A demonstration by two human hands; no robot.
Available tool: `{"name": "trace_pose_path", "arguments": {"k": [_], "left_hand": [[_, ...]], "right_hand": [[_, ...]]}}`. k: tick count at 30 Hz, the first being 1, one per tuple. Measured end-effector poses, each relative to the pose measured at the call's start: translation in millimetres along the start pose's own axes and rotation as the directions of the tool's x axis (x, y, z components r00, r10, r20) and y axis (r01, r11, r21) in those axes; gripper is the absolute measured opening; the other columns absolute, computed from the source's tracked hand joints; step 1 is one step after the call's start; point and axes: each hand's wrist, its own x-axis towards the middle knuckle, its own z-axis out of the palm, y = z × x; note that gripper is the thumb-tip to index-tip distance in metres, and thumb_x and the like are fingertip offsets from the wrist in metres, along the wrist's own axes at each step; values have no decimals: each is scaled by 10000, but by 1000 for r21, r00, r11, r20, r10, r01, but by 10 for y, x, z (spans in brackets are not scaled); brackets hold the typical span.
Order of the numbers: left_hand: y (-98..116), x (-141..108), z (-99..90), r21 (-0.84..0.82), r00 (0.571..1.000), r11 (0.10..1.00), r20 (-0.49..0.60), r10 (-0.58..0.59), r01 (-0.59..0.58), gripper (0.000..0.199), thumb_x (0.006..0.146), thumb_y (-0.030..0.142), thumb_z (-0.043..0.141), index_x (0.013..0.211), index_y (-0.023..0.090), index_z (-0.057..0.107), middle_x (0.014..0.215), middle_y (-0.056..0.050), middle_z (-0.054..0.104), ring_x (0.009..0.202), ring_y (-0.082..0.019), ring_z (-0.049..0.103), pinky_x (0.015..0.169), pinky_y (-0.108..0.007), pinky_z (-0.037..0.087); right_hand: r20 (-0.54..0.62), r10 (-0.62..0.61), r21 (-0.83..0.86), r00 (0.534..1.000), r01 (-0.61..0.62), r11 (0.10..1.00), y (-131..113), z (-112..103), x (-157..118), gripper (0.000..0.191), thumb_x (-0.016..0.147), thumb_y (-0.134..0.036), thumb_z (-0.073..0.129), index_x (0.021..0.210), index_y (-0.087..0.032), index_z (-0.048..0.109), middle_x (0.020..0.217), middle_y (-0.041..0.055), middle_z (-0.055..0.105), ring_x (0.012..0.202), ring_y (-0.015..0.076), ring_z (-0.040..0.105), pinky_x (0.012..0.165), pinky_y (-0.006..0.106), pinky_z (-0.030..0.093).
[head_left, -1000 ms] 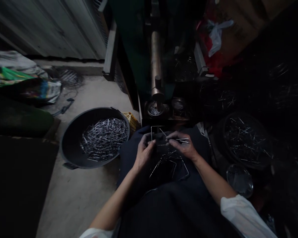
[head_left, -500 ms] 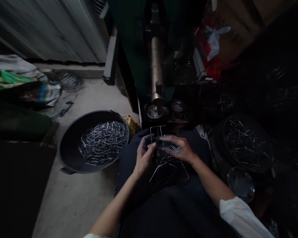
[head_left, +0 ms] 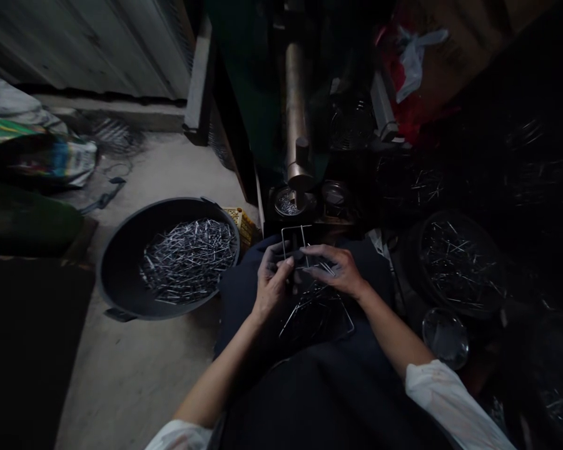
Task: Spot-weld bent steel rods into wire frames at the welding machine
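Observation:
Above my lap, my left hand [head_left: 272,284] is closed with thumb and fingers on a thin bent metal wire [head_left: 284,240], which stands up from the grip with squared corners. My right hand [head_left: 340,270] faces it from the right, its fingertips close to the far leg of that wire. A few short wires [head_left: 327,268] are pinched between the right thumb and fingers. More bent wires [head_left: 349,315] lie on the dark cloth over my lap, below both hands. Shadow hides the exact contact at the fingertips.
On the left, a wide black basin [head_left: 107,275] holds a heap of small metal pieces. Ahead stands a machine with a thick metal shaft [head_left: 296,112] over a small round dish [head_left: 281,203]. A dark container of wires [head_left: 460,265] and a clear round lid [head_left: 445,339] sit right.
The view has shifted slightly, so the surroundings sit a little higher and mostly further left. Both hands keep nearly the same pose around the bent wire.

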Motion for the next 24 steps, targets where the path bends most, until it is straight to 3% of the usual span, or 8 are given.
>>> {"name": "trace_pose_path", "arguments": {"k": [24], "left_hand": [[41,225,-34,12,1000,1000,-3,15,-15,559,853,469,697,1274,201,444,546,52,623,333,-110,477,346,-181,359]], "right_hand": [[43,-60,-66,997,62,996,57,-96,255,386,882,-308,751,1260,-271,680,1242,45,730,1154,198,696,1046,336,537]]}}
